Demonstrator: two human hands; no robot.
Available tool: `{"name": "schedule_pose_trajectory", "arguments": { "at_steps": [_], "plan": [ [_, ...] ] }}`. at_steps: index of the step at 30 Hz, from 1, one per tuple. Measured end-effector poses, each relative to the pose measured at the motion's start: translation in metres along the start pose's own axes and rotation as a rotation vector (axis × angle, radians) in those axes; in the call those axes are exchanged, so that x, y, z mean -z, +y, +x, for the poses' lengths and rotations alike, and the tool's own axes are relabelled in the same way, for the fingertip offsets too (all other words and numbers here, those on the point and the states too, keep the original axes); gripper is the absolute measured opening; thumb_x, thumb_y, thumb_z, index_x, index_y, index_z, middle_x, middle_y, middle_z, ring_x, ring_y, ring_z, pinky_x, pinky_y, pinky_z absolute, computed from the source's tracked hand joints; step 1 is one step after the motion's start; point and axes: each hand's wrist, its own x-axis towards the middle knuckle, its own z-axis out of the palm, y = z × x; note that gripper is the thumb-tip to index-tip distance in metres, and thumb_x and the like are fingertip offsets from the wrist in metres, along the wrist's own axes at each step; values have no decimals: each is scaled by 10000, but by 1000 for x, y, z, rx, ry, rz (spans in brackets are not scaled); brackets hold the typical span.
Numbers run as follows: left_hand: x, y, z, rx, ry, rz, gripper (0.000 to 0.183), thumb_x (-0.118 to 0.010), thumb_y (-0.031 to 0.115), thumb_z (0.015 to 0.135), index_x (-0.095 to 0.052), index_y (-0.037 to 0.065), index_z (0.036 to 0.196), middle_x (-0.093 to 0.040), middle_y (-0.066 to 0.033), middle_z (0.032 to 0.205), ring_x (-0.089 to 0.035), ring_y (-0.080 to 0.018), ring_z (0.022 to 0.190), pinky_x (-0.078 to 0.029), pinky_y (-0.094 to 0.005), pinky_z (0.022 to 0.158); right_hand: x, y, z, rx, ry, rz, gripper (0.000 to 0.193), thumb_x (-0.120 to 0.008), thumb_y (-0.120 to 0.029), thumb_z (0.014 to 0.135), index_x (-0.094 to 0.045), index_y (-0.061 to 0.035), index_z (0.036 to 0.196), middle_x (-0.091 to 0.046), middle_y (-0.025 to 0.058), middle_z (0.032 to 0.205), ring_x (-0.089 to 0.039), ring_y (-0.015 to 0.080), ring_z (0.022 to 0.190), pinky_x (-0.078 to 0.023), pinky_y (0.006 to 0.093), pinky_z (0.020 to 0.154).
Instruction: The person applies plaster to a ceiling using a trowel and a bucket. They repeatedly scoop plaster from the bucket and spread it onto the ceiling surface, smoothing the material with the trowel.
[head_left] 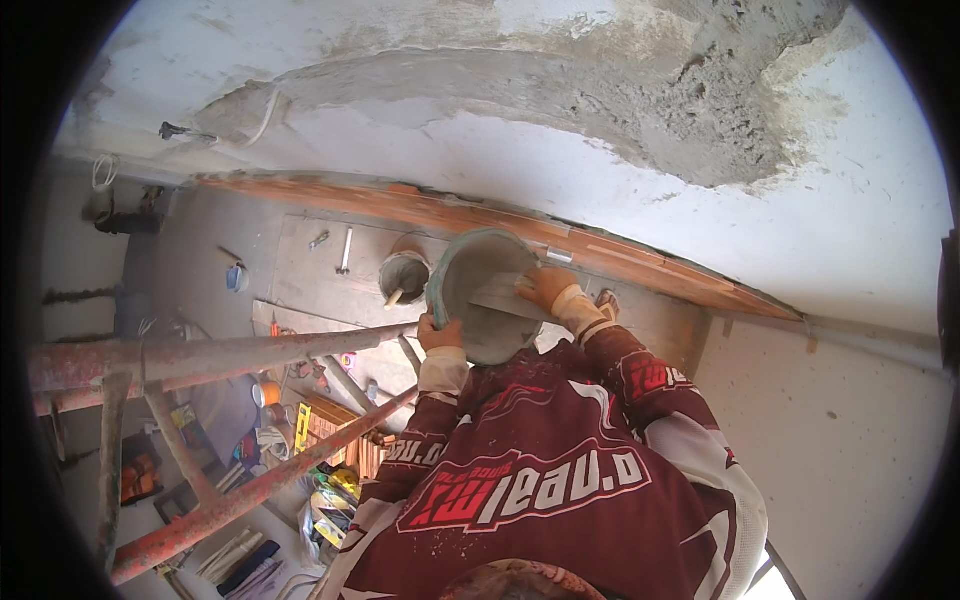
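Note:
A round bucket (448, 265) with a greenish, mortar-smeared rim and grey mix inside is in front of my body. My left hand (440, 334) is closed over the bucket's near-left rim. In my right hand (548, 287), at the bucket's right side, is a flat trowel (500, 294). Its pale, broad blade lies across the bucket's mouth, over the grey mix; its handle is hidden by my fingers. Both wrists have light cuffs below maroon sleeves.
Ahead, fresh grey plaster (600, 95) covers part of the white wall (860, 200), above a wooden strip (640, 255). Red scaffold bars (250, 485) cross at left. Below are a second bucket (405, 272), a hammer (346, 250) and a yellow level (303, 427). A cable (265, 118) protrudes from the wall.

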Motion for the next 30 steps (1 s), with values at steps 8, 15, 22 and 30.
{"name": "schedule_pose_trajectory", "arguments": {
  "at_steps": [8, 15, 22, 30],
  "plan": [
    [6, 14, 5, 256, 41, -5, 313, -671, 91, 542, -374, 74, 642, -471, -14, 647, -374, -111, 577, -372, -287, 497, 8, 8, -22, 152, 128, 17, 459, -550, -503, 811, -646, -114, 1036, -642, 148, 978, -604, 324, 928, -469, 422, 805],
    [-4, 4, 10, 465, 32, 81, 269, -663, 154, 625, -527, -1, 798, -516, -52, 652, -446, -166, 576, -396, -348, 545, 13, 23, -34, 125, 189, 42, 485, -553, -527, 799, -645, -136, 1070, -641, 125, 1033, -602, 302, 965, -468, 405, 835],
    [-15, -40, 30, 731, 21, -244, 396, -649, 129, 623, -526, -20, 968, -590, -118, 817, -524, -215, 663, -435, -370, 636, 19, 20, -22, 10, 190, 88, 520, -542, -539, 804, -625, -133, 1118, -621, 128, 1103, -588, 301, 1004, -458, 408, 856],
    [-17, -52, 45, 994, 52, 70, 411, -624, 208, 692, -564, -27, 1024, -622, -164, 901, -602, -273, 768, -454, -390, 706, 18, 5, 34, 20, 390, 207, 527, -594, -511, 783, -639, -83, 1087, -628, 143, 1075, -579, 319, 1015, -445, 395, 881]
  ]
}}
